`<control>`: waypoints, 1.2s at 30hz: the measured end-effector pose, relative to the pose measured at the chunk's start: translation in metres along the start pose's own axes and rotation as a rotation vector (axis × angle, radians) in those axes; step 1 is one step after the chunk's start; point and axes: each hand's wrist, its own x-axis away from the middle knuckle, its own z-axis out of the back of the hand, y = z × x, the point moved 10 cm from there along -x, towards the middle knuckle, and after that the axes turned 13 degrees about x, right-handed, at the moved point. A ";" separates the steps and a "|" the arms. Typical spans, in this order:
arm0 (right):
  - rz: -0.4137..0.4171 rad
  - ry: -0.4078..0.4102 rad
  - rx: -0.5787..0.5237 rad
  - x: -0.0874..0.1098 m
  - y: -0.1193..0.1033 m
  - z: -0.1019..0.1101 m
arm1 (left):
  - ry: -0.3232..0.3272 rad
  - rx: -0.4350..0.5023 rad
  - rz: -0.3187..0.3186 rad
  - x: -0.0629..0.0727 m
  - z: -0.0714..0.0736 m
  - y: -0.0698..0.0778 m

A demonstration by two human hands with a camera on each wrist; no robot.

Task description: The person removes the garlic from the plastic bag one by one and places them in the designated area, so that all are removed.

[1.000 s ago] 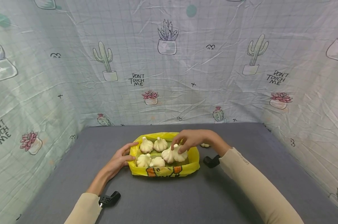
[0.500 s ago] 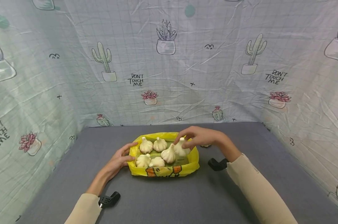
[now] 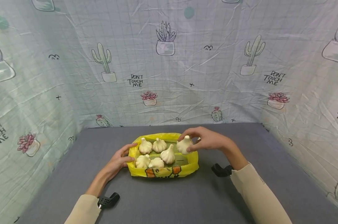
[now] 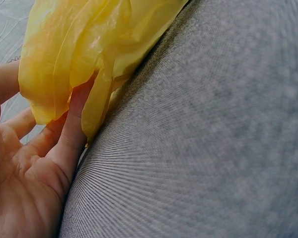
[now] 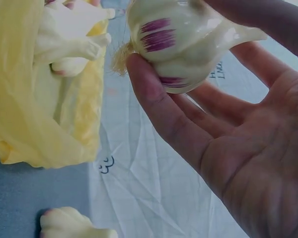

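Note:
A yellow plastic bag (image 3: 185, 169), spread like a shallow tray, stands on the table with several white garlic bulbs (image 3: 168, 155) inside. At its left end my left hand (image 3: 116, 160) holds the side, thumb and fingers set apart around it; the left wrist view shows the thumb partly behind a yellow fold (image 4: 97, 106). Over the bag's right end my right hand (image 3: 203, 139) grips one glossy garlic bulb (image 3: 184, 145) between thumb and fingers. Purple streaks and a tuft of roots show on this held bulb (image 5: 174, 44) in the right wrist view.
One more garlic bulb (image 5: 69, 223) lies on the table outside the bag; in the head view the right hand nearly hides it. The grey table (image 3: 157, 202) meets a printed cloth backdrop (image 3: 191, 102) behind and at both sides.
My right hand has lifted a garlic bulb from among the others and carried it up and right, toward the bag's right rim. The left hand stays at the bag's left end.

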 end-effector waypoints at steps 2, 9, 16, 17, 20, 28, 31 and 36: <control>0.005 0.005 -0.031 0.003 0.001 0.000 | 0.000 -0.004 -0.001 0.000 0.000 0.000; 0.022 0.029 -0.109 0.015 0.003 0.000 | 0.008 -0.007 0.013 0.000 0.002 -0.001; -0.010 0.052 -0.146 0.021 0.011 -0.001 | 0.015 -0.009 0.021 0.000 0.002 -0.003; -0.016 0.055 -0.151 0.021 0.012 -0.002 | 0.014 -0.009 0.022 0.000 0.002 -0.003; -0.025 0.065 -0.154 0.023 0.015 -0.002 | 0.013 -0.008 0.023 0.000 0.002 -0.003; -0.028 0.100 -0.146 0.027 0.021 0.000 | 0.019 -0.007 0.017 0.000 0.002 -0.002; -0.029 0.112 -0.155 0.028 0.022 0.001 | 0.013 0.001 0.009 -0.001 0.002 -0.001; -0.018 0.136 -0.173 0.031 0.022 0.005 | 0.002 0.008 0.003 -0.002 0.002 -0.002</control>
